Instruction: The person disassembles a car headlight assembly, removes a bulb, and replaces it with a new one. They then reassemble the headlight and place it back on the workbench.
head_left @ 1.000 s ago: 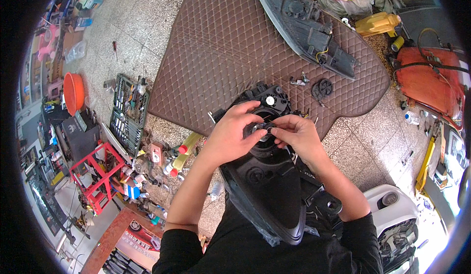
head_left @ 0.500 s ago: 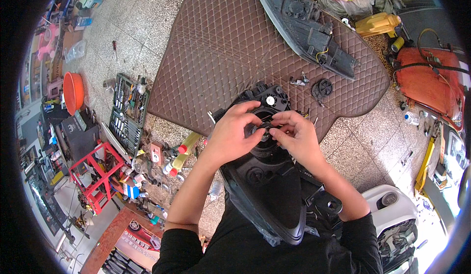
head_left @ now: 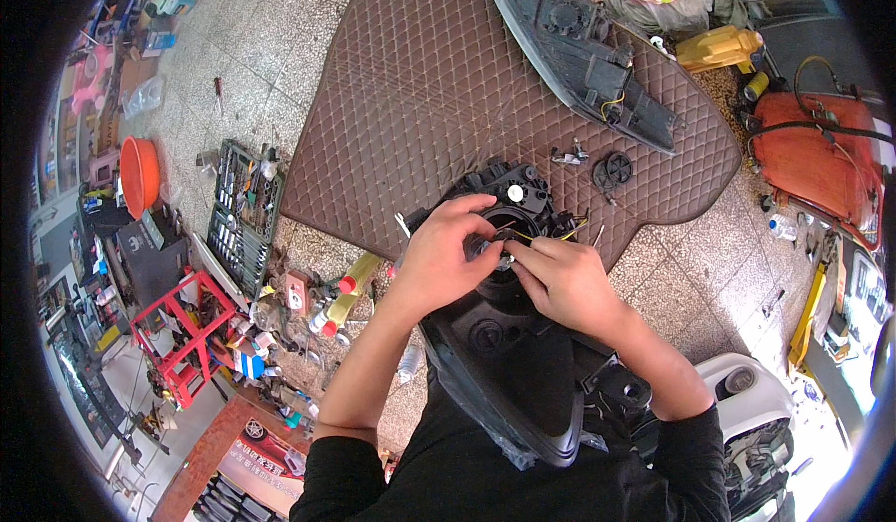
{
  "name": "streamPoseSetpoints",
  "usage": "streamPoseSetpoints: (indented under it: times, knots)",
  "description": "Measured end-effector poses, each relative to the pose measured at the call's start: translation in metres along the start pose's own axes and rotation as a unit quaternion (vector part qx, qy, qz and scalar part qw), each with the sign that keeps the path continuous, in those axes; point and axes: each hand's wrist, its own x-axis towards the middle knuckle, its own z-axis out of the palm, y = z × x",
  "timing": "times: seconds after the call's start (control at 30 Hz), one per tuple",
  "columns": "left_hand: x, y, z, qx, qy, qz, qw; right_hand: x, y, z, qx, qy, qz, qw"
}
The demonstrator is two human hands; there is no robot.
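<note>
- while the black headlight housing (head_left: 518,363) is supported at the person's lap, its round rear opening (head_left: 504,286) is placed directly beneath the fingers of both hands.
- the left hand (head_left: 446,256) is set at the left of the opening; its thumb and forefinger are curved toward each other, with a gap left between them farther back.
- the right hand (head_left: 569,284) is brought in from the right, its forefinger pointed at the left thumb tip and its thumb tucked below.
- a small shiny part (head_left: 505,260) is seen within the opening, just under the meeting fingertips; whether it is pinched by either hand cannot be told.
- a thin yellow wire (head_left: 519,235) is stretched beside the right forefinger; whether it is gripped cannot be told either.
- a white round cap (head_left: 515,192) is mounted on the housing, beyond the opening.
- on the brown quilted mat (head_left: 411,102), a second headlight housing (head_left: 583,55) and a round black cover (head_left: 613,173) are laid, well apart from the fingers.
</note>
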Motion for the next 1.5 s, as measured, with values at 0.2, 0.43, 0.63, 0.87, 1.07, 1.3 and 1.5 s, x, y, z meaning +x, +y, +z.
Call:
streamPoseSetpoints:
  times: [0.2, 0.43, 0.63, 0.87, 1.07, 1.3, 1.5]
  knots:
    - [0.001, 0.000, 0.000, 0.010, 0.011, 0.011, 1.000, 0.002, -0.001, 0.003, 0.016, -0.016, 0.022, 0.999]
    - [0.002, 0.002, -0.003, -0.017, 0.012, 0.039, 0.999, 0.000, 0.006, 0.007, 0.072, 0.032, 0.037, 0.996]
    - [0.000, -0.001, -0.004, -0.087, -0.014, 0.031, 0.996, 0.002, 0.004, 0.004, 0.173, 0.052, 0.098, 0.979]
    - [-0.002, -0.001, -0.007, -0.131, -0.017, 0.032, 0.991, 0.006, 0.005, 0.001, 0.186, 0.068, 0.041, 0.979]
    - [-0.002, -0.001, -0.008, -0.132, -0.034, 0.032, 0.990, 0.004, 0.006, 0.000, 0.138, 0.062, 0.009, 0.988]
    - [-0.001, 0.000, -0.012, -0.128, -0.062, 0.042, 0.989, 0.005, 0.002, -0.003, 0.137, 0.084, 0.001, 0.987]
    - [0.001, 0.003, -0.015, -0.132, -0.073, 0.034, 0.988, 0.005, -0.001, -0.004, 0.227, 0.078, 0.062, 0.969]
